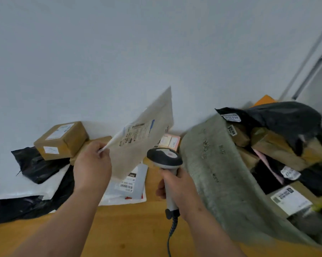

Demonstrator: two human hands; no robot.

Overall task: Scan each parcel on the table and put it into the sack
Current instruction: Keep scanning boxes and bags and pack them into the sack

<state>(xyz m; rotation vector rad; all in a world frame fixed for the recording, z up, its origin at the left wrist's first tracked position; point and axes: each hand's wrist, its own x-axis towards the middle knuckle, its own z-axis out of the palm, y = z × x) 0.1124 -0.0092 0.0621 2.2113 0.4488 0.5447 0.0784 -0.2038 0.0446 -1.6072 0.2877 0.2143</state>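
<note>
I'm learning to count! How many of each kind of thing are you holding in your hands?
White parcel: 1, pinched by the left hand
Scanner: 1, gripped by the right hand
Total: 2

My one head-worn camera looks forward and down, close over my orange-brown wooden table (130, 229), facing the pale wall (119, 52).
</note>
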